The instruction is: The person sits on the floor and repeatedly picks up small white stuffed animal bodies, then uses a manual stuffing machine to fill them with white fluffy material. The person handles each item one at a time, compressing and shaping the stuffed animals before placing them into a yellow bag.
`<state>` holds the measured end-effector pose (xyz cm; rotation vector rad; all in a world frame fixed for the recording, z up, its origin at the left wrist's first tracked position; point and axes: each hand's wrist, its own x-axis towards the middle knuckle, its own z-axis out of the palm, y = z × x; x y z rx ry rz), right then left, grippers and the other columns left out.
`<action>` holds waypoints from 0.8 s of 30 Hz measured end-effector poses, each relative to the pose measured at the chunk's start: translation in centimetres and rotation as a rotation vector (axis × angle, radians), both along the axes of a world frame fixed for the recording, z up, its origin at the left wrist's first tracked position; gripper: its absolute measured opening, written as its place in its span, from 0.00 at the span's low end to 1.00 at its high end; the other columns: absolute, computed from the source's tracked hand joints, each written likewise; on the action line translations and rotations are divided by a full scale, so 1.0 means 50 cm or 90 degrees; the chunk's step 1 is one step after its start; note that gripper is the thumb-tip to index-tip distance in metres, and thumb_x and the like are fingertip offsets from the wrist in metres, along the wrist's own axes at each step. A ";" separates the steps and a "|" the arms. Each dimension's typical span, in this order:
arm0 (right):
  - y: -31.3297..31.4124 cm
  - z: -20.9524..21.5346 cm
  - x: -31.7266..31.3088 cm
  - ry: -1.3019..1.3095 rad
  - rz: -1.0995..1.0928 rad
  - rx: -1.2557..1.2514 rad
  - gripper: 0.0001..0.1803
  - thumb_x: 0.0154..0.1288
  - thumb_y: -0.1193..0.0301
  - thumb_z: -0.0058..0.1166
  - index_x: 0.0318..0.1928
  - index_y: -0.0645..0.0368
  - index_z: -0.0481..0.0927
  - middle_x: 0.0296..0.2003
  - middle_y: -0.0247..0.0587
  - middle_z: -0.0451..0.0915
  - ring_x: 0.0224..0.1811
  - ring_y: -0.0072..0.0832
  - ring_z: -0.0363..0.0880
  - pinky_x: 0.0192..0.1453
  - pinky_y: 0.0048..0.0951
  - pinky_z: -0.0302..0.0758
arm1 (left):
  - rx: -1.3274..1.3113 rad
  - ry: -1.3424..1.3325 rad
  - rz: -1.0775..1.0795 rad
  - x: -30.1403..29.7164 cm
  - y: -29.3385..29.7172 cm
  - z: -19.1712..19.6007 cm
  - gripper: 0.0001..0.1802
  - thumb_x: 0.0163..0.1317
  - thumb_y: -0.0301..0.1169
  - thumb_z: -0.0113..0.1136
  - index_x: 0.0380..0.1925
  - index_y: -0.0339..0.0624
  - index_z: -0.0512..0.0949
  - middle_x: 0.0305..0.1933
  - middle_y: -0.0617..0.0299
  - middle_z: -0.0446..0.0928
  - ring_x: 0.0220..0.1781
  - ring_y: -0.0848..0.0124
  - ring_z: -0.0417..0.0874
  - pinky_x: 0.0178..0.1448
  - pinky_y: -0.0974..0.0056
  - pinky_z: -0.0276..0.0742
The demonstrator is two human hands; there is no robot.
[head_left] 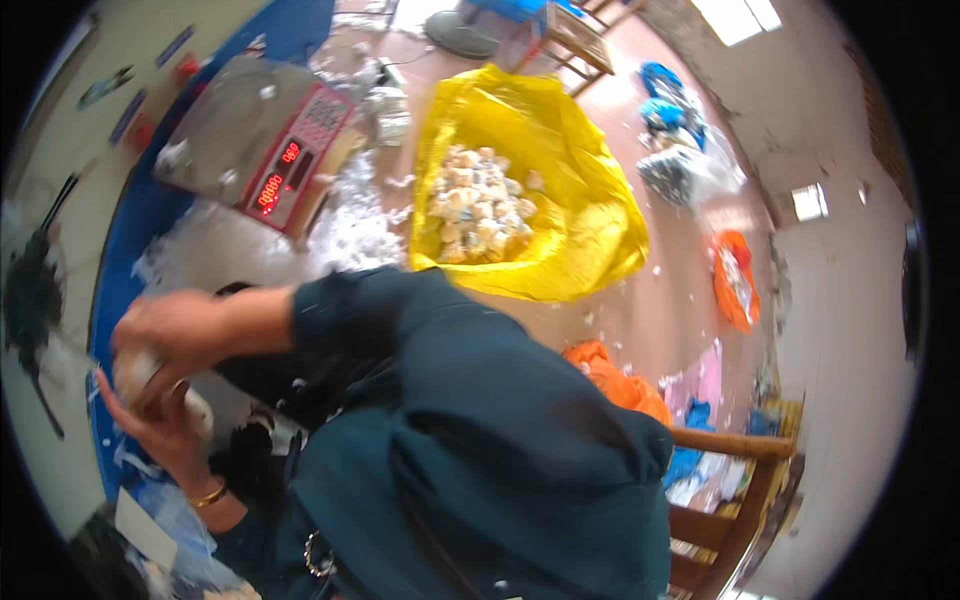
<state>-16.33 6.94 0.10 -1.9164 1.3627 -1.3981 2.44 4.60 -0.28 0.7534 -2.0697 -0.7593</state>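
Over the blue-edged table at the left, my two hands come together around a small, pale stuffed-looking piece (140, 368), blurred and partly covered by fingers. My right hand (165, 335) closes over it from above. Below it, my left hand (170, 430), with a gold bangle at the wrist, has its fingers curled against the same piece, one finger stretched along the side. Another whitish rounded piece (200, 412) shows beside the left hand; whether it is joined to the first I cannot tell. Loose white fluffy stuffing (215, 245) lies close beyond my right hand.
A digital scale (290, 165) with a glowing red display stands farther along the table. Beyond my right arm, a large open yellow sack (590, 235) holds many small pale pieces (480, 205). A wooden chair (735, 525), orange bags (620, 385) and blue bags (665, 90) are around.
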 end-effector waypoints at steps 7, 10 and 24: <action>0.289 -0.043 -0.378 0.537 -0.303 0.584 0.28 0.41 0.50 0.71 0.38 0.56 0.84 0.33 0.42 0.81 0.35 0.37 0.81 0.41 0.37 0.76 | 0.548 0.270 0.016 0.020 0.007 0.019 0.36 0.53 0.37 0.74 0.59 0.35 0.70 0.43 0.59 0.76 0.46 0.70 0.80 0.51 0.68 0.77; 0.224 0.027 -0.306 0.310 -0.162 0.428 0.22 0.55 0.58 0.67 0.46 0.57 0.82 0.40 0.46 0.79 0.35 0.35 0.81 0.38 0.36 0.77 | 0.554 0.377 -0.052 -0.009 0.004 0.008 0.25 0.58 0.25 0.66 0.56 0.35 0.72 0.45 0.59 0.76 0.47 0.72 0.79 0.53 0.69 0.77; 0.020 0.010 0.059 -0.318 0.137 0.288 0.14 0.66 0.68 0.59 0.43 0.68 0.77 0.33 0.35 0.79 0.36 0.17 0.73 0.38 0.21 0.72 | 0.799 0.526 -0.019 0.045 0.042 0.000 0.09 0.63 0.28 0.63 0.42 0.38 0.80 0.38 0.68 0.80 0.40 0.79 0.78 0.47 0.72 0.74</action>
